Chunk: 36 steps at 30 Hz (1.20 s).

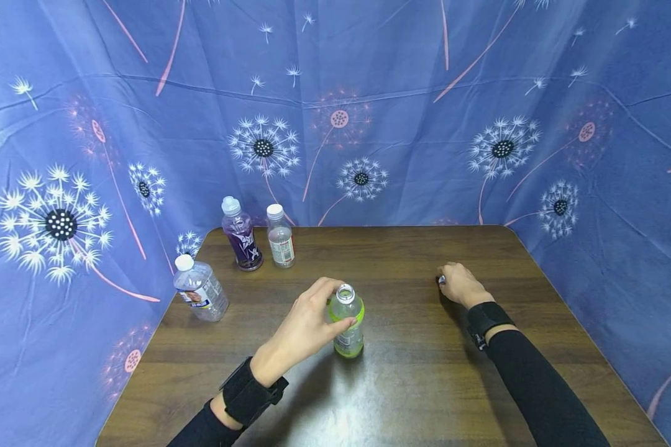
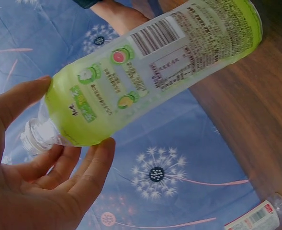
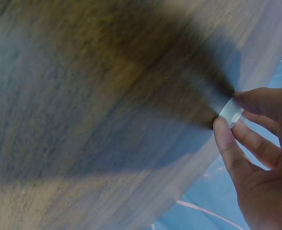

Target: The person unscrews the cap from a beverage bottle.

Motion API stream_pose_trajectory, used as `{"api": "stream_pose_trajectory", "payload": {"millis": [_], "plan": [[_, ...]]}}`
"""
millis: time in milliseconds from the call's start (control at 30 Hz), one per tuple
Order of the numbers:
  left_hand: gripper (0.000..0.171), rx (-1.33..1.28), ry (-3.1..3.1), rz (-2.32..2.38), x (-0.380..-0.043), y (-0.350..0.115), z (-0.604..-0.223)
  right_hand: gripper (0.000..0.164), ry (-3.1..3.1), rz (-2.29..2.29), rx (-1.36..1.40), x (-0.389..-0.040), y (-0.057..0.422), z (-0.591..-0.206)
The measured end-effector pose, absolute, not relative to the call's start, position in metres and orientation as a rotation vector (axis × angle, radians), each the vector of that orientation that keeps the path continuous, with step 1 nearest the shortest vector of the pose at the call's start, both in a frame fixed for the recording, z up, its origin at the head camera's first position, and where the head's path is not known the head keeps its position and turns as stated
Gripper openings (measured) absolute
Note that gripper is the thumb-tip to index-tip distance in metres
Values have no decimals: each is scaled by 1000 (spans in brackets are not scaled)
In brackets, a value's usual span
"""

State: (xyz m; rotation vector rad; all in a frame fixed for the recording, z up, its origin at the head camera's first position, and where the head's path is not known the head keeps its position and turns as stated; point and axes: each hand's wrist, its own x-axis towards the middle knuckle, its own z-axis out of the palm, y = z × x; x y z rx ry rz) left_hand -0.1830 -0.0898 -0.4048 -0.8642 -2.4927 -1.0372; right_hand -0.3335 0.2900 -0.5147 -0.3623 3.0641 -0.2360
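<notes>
An uncapped clear bottle with a green-and-white label point(image 1: 349, 340) stands upright on the wooden table. Around its shoulder, just below the bare neck, my left hand point(image 1: 306, 324) holds it between thumb and fingers. In the left wrist view the label of the bottle point(image 2: 145, 72) shows a barcode and small fruit pictures. Farther right, my right hand point(image 1: 463, 285) is low over the tabletop. A small white bottle cap point(image 3: 231, 112) is pinched between its thumb and fingertips, at the table surface. In the head view the fingers hide most of that cap point(image 1: 442, 280).
At the back left stand a capped purple-labelled bottle point(image 1: 243, 242) and a small white-capped bottle point(image 1: 281, 242). A wider clear bottle with a white cap point(image 1: 204, 292) is near the table's left edge. Blue dandelion-print cloth point(image 1: 414, 136) surrounds the brown table point(image 1: 391, 254) on the back and sides.
</notes>
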Motion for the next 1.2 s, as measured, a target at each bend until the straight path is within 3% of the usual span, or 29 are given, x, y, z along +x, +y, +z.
{"api": "stream_pose_trajectory", "payload": {"millis": [667,1200], "plan": [[51,-887,-2461,-1194,-190,-87,-416,23,3140,-400,-412,-313,295,-494],[53,-903,-2400,-1343,-195,-91,-431,19,3432,-623,-995,-261,228,-404]]}}
